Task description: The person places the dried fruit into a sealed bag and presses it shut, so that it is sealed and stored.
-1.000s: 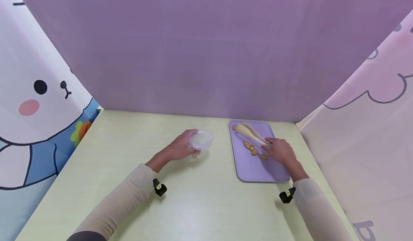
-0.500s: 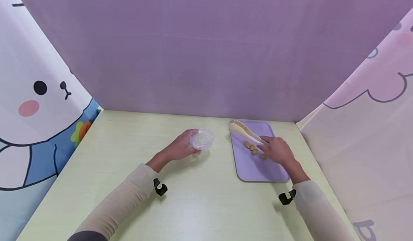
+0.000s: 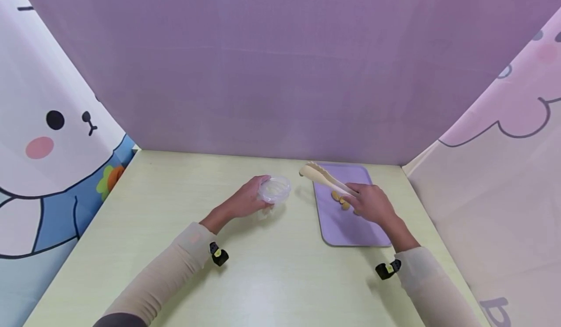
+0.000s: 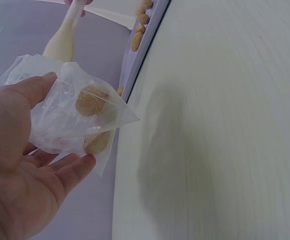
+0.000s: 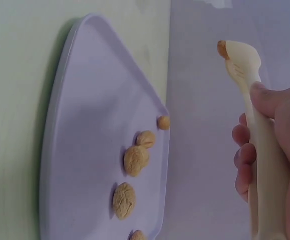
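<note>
My left hand [image 3: 246, 199] holds a clear plastic bag [image 3: 274, 190] with its mouth facing up. In the left wrist view the thumb and fingers are around the bag [image 4: 49, 107], and wrinkled brown walnut-like pieces [image 4: 91, 101] show through it. My right hand [image 3: 373, 204] grips beige tongs [image 3: 323, 176] by the handles. Their closed tips pinch one brown piece [image 5: 221, 49], seen in the right wrist view, raised just past the left edge of the purple tray [image 3: 346, 232]. The tips are to the right of the bag, apart from it.
Several brown pieces [image 5: 134, 160] lie on the tray, which has a low raised rim. The pale wooden table [image 3: 263, 278] runs up to a purple backdrop [image 3: 280, 74]. Printed cloth panels [image 3: 57, 171] close off both sides.
The tongs have risen from the tray's far left corner with the brown piece that lay there and have moved left toward the bag. The left hand and bag have barely moved.
</note>
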Motion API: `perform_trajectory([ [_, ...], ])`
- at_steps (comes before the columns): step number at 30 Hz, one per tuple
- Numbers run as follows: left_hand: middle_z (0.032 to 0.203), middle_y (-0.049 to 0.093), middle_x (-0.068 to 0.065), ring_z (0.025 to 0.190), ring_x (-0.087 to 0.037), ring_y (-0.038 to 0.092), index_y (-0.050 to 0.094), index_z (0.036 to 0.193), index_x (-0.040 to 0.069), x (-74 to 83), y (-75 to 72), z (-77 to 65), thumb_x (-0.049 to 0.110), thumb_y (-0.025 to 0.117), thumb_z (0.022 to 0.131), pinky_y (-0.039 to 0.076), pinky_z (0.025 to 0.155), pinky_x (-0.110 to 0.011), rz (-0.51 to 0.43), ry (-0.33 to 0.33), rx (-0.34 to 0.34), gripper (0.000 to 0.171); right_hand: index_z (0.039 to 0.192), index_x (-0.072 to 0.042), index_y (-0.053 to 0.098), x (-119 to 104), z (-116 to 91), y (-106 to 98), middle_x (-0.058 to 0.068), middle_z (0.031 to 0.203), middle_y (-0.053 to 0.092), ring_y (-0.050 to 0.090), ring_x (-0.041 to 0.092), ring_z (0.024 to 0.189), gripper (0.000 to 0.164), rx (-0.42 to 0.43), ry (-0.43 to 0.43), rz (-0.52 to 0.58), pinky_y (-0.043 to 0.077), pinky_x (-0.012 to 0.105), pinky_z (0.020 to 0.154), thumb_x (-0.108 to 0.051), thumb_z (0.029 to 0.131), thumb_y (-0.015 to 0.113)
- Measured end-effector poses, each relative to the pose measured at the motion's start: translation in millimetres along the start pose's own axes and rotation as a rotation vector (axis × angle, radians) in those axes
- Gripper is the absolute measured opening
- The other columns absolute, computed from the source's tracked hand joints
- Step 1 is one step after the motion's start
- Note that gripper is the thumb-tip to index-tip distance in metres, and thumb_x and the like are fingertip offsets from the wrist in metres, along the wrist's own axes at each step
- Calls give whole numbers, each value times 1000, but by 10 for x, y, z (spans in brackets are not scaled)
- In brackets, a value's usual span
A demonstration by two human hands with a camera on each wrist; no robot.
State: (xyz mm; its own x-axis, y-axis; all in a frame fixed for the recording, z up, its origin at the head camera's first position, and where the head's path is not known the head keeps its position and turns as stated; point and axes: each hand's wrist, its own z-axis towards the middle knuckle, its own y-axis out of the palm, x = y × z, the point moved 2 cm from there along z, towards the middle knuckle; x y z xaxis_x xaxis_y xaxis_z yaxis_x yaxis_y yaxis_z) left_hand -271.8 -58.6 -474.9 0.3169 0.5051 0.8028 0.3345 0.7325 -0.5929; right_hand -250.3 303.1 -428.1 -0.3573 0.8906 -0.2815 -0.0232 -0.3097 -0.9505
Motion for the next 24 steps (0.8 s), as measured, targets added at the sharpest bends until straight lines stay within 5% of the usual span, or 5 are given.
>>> perform_trajectory([
  [8, 156, 40, -23, 142, -39, 44, 31, 156, -1, 15, 3, -13, 20, 78, 88, 38, 116, -57, -7, -13, -6, 85, 122, -15, 71, -103, -30, -75, -7, 70, 69, 52, 8, 56, 28, 33, -12, 48, 41, 29, 54, -28, 98, 68],
  [20, 155, 42, -24, 141, -39, 45, 32, 155, -1, 38, -1, -11, 19, 78, 88, 38, 116, -58, -8, -7, -3, 84, 98, -23, 71, -326, -29, -133, -11, 67, 67, 53, 5, 60, 5, 58, -116, 71, 40, 29, 58, -27, 98, 68],
  [24, 155, 42, -23, 140, -39, 45, 32, 155, -1, 32, -4, -10, 19, 78, 88, 38, 116, -57, 0, -1, 0, 84, 108, -19, 73, -374, -35, -138, -11, 66, 66, 53, 3, 58, 14, 62, -138, 63, 41, 27, 56, -26, 96, 69],
])
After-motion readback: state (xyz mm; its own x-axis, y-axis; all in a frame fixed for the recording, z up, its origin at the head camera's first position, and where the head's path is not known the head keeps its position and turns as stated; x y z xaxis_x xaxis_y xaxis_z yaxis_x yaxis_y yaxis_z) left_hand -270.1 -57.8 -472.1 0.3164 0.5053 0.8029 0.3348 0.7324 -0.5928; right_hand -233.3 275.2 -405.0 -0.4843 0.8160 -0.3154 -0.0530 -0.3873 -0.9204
